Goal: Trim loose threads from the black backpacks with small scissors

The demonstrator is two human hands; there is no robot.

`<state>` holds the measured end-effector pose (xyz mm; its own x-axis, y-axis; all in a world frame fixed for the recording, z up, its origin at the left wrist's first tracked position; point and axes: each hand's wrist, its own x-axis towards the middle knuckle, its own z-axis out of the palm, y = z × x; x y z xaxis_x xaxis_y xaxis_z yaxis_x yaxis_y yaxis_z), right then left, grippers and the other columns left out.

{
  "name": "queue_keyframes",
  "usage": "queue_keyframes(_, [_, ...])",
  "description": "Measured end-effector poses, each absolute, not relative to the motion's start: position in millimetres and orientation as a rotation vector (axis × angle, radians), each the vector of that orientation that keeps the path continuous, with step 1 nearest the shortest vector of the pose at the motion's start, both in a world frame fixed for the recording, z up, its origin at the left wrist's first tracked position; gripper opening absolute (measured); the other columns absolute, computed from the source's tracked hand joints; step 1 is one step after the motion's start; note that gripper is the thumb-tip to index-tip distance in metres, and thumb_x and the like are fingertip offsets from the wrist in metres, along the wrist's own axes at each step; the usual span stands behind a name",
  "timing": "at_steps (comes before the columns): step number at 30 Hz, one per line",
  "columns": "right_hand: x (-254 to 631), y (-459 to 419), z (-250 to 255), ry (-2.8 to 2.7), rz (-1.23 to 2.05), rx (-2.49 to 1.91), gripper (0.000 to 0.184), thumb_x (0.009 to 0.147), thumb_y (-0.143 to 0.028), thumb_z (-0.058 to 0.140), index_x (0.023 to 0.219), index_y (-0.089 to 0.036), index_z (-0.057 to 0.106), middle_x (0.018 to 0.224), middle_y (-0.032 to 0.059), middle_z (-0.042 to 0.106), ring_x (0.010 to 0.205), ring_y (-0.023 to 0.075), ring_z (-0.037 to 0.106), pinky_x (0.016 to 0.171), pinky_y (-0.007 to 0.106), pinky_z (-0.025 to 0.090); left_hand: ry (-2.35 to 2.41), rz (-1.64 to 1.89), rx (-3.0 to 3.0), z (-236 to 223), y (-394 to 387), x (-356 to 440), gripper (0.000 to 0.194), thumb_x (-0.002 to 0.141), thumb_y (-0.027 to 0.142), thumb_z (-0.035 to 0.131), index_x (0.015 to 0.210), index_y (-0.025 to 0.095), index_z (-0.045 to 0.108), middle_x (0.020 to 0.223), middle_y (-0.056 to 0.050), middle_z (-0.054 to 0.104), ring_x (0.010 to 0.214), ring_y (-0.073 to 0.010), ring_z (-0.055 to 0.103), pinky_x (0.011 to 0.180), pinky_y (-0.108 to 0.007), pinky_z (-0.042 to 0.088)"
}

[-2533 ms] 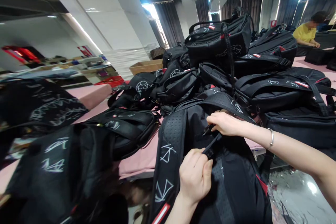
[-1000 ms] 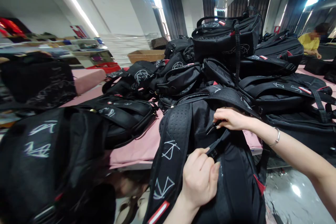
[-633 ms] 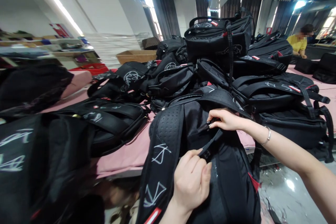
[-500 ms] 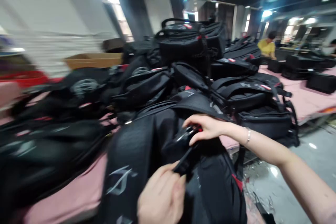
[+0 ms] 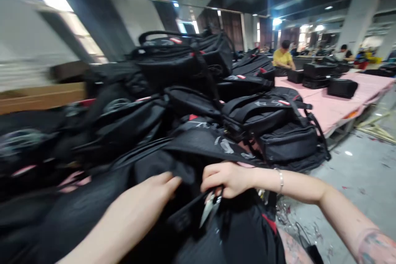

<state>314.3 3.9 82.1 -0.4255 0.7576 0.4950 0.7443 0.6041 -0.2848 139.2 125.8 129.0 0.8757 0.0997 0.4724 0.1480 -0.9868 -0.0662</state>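
Note:
A black backpack point(image 5: 244, 227) with red trim lies right in front of me, its fabric opened between my hands. My right hand point(image 5: 227, 178) is closed around small thread snips point(image 5: 208, 209), their pale metal blades pointing down from the palm along a dark edge of the bag. Left of it, my left hand point(image 5: 154, 192) has its fingertips pinched at the backpack's black fabric; motion blurs them a little. Just beyond both hands, a black flap with white printed marks point(image 5: 224, 144) lies across.
More black backpacks point(image 5: 272, 115) are heaped behind and to the left. A cardboard box point(image 5: 43, 95) stands at far left. The pink-covered table point(image 5: 337, 103) runs off to the right, with black bags on it. A person in yellow point(image 5: 282, 55) works there. Scraps litter the grey floor point(image 5: 355, 173).
My view has turned right. My left hand has let go of the dark strap-like edge and moved up and left to the bag's fabric. In my right hand the blades now point downward.

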Motion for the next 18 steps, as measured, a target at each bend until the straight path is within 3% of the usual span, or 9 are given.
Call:
queue_keyframes(2, [314, 0, 80, -2.202, 0.012, -1.155, 0.013, 0.073, -0.007, 0.051, 0.084, -0.013, 0.055, 0.087, 0.0063, 0.052, 0.078, 0.0118, 0.05, 0.069, 0.019, 0.042, -0.239, -0.334, -2.867, 135, 125, 134, 0.023, 0.077, 0.013, 0.039, 0.062, 0.019, 0.055, 0.059, 0.0, 0.054, 0.051, -0.014, 0.054, 0.047, -0.022, 0.035])
queue_keyframes(5, [313, -4, 77, -2.149, -0.008, -1.07, 0.008, 0.075, -0.01, 0.051, 0.081, -0.014, 0.055, 0.081, 0.0046, 0.05, 0.068, 0.0102, 0.048, 0.06, 0.019, 0.04, -0.297, -0.08, -2.818, 143, 116, 129, 0.014, 0.076, 0.01, 0.046, 0.068, 0.018, 0.055, 0.066, -0.001, 0.056, 0.06, -0.0151, 0.056, 0.052, -0.024, 0.036])
queue_keyframes(7, [310, -5, 77, -2.131, -0.034, -1.029, 0.002, 0.078, -0.015, 0.053, 0.079, -0.014, 0.055, 0.078, 0.0041, 0.05, 0.064, 0.0099, 0.046, 0.057, 0.019, 0.039, -0.222, -0.024, -2.81, 148, 108, 128, 0.009, 0.077, 0.013, 0.05, 0.072, 0.018, 0.055, 0.069, -0.001, 0.056, 0.062, -0.0148, 0.055, 0.053, -0.024, 0.036])
queue_keyframes(10, [303, -6, 79, -2.123, -0.061, -1.01, 0.008, 0.08, -0.021, 0.054, 0.077, -0.014, 0.055, 0.077, 0.0044, 0.049, 0.064, 0.0104, 0.045, 0.056, 0.02, 0.037, -0.003, 0.046, -2.745, 150, 103, 132, 0.008, 0.079, 0.013, 0.051, 0.076, 0.018, 0.056, 0.072, -0.001, 0.057, 0.063, -0.0156, 0.055, 0.053, -0.026, 0.037])
queue_keyframes(15, [298, -7, 79, -2.115, -0.06, -1.046, 0.005, 0.08, -0.019, 0.052, 0.078, -0.014, 0.054, 0.077, 0.0048, 0.049, 0.065, 0.0115, 0.044, 0.057, 0.022, 0.037, 0.208, 0.05, -2.64, 136, 106, 142, 0.018, 0.078, 0.01, 0.05, 0.061, 0.015, 0.054, 0.063, -0.005, 0.055, 0.059, -0.0187, 0.054, 0.051, -0.031, 0.039])
queue_keyframes(18, [298, -6, 76, -2.07, -0.02, -1.08, 0.002, 0.079, -0.015, 0.052, 0.079, -0.015, 0.053, 0.077, 0.0043, 0.048, 0.065, 0.0115, 0.044, 0.056, 0.021, 0.038, 0.182, 0.034, -2.634, 127, 112, 143, 0.018, 0.078, 0.007, 0.045, 0.063, 0.014, 0.053, 0.062, -0.006, 0.054, 0.055, -0.0183, 0.054, 0.049, -0.031, 0.039])
